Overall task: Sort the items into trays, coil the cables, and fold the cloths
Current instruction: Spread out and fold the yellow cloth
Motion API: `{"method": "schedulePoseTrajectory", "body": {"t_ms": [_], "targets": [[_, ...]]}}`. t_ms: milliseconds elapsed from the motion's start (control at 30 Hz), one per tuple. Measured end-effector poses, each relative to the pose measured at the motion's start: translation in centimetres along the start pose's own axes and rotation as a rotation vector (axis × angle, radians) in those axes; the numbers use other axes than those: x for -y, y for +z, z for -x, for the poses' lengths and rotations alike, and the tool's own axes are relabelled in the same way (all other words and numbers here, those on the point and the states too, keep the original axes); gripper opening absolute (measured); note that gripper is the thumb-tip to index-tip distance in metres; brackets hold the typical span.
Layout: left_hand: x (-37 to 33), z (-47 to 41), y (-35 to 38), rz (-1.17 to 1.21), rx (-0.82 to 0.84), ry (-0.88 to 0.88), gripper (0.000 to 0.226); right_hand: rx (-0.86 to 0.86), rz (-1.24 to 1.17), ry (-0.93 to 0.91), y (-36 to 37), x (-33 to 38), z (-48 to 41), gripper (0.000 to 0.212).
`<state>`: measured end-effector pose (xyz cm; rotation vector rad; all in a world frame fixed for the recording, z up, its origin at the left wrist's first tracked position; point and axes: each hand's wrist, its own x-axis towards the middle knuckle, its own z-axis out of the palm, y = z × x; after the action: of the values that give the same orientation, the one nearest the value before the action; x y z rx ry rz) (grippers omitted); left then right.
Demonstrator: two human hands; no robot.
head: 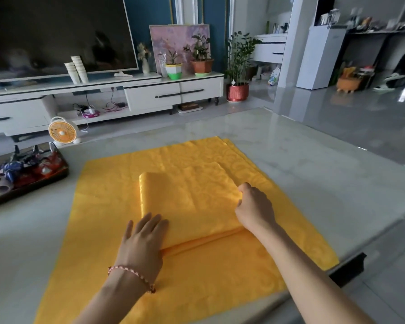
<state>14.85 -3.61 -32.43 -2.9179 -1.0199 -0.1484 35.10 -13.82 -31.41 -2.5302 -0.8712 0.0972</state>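
On marble table: yellow cloth, tray at L; TV behind.

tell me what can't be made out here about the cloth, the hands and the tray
All head view.
- Right hand: curled fingers hide behind its own back, so its grip on the edge of the folded section is unclear.
- Yellow cloth: near edge cut off by the frame bottom and forearms.
- Tray: cut off by the left edge; its red and blue contents are too blurred to identify.
- Left hand: lies flat, covering the fold's near left corner.
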Motion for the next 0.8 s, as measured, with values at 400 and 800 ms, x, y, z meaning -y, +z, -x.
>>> {"method": "schedulePoseTrajectory", "body": {"t_ms": [400,800], "targets": [[2.0,0.7,2.1,0.204,0.081,0.049,0.072,-0.111,0.160,-0.137,1.3,-1.4,0.2,0.030],[2.2,1.4,1.4,0.351,0.007,0.274,0.058,-0.089,-0.124,-0.565,1.6,3.5,3.6,0.030]]}}
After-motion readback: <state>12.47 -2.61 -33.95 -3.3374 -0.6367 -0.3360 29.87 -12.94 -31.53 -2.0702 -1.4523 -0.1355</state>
